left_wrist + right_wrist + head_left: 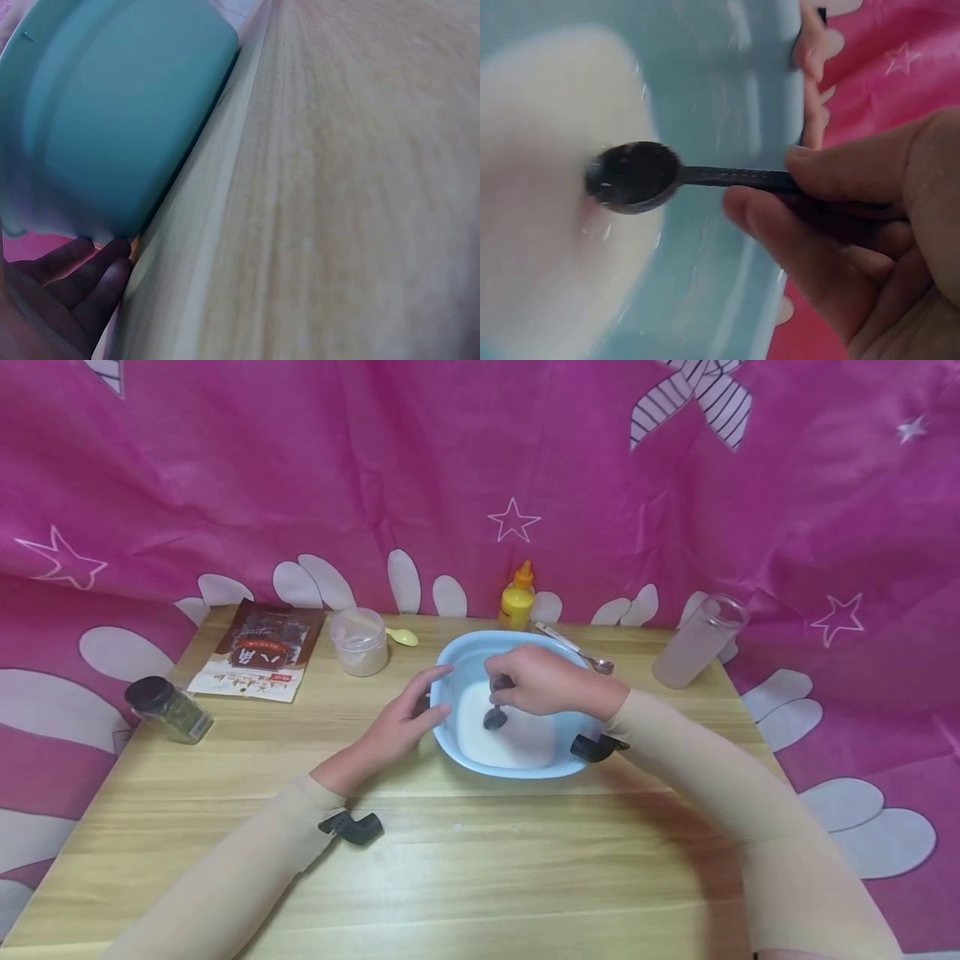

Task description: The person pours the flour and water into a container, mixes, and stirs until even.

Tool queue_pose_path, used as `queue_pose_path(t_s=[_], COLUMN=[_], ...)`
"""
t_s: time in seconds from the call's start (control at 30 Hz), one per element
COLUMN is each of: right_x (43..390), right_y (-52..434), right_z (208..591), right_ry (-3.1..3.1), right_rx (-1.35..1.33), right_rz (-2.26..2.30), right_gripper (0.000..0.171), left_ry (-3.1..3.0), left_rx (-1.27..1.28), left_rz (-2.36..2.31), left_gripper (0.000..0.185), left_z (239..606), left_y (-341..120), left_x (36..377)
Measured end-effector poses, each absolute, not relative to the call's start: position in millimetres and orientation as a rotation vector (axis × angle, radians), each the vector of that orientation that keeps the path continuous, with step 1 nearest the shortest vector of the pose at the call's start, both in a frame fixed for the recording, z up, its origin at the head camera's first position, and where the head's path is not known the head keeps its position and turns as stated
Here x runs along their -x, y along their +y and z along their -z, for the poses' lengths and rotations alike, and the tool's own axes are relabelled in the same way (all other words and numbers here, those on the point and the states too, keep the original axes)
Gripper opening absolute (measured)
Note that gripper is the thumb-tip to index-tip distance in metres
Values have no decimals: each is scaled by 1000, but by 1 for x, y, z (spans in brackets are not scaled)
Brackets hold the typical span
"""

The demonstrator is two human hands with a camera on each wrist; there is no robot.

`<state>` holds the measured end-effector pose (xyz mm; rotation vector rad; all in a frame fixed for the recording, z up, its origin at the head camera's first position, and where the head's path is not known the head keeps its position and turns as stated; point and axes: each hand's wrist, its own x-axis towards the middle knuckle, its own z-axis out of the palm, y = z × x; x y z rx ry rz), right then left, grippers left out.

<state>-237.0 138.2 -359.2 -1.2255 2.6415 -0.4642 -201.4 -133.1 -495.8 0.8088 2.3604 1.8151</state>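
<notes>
Two hands at one pale blue bowl [450, 668], mid-counter [480, 860].

Far left, close to the edge: a dark-lidded jar [167, 710], tipped on its side, well out of the way. Right of it and farther back, a flat printed packet [258, 650], then a small clear tub [360, 642] with a yellow scoop [403, 637] just beside it, all within reach yet clear of the bowl.

Next, the left hand [405, 717]: fingers [82, 277] fairly straight and close together, laid against the bowl's left outer wall, thumb up near the rim. Grips nothing; braces only, probably so the bowl cannot slide or turn on the smooth wood.

Inside the bowl, white contents [532, 225], and in them the head of a dark spoon [495, 717], tipped down from above. Over the bowl's right half, the right hand [551, 681], fingers [795, 225] curled and pinching the spoon's thin handle near its end, apparently for reach and a loose wrist.

Behind the bowl, a yellow squeeze bottle [517, 597], upright. To its right, a metal spoon [577, 650] lying flat. Far right, a clear cup [697, 642], well apart from the working elbow.
</notes>
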Motion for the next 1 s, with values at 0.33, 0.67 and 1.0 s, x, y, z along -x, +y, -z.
queue_pose_path(t_s=[0.33, 0.67, 1.0], right_x=[266, 235, 261], right_y=[156, 156, 144], right_z=[361, 354, 361], right_ry=[2794, 2692, 2759], right_rx=[917, 958, 940], right_rz=[487, 466, 577], right_gripper=[21, 25, 22], left_ry=[2358, 2356, 2368], left_rx=[-787, -798, -788], left_rz=[-1825, -1817, -1799], left_gripper=[60, 60, 61], left_z=[499, 493, 494], left_y=[-134, -135, -134], left_x=[201, 202, 201])
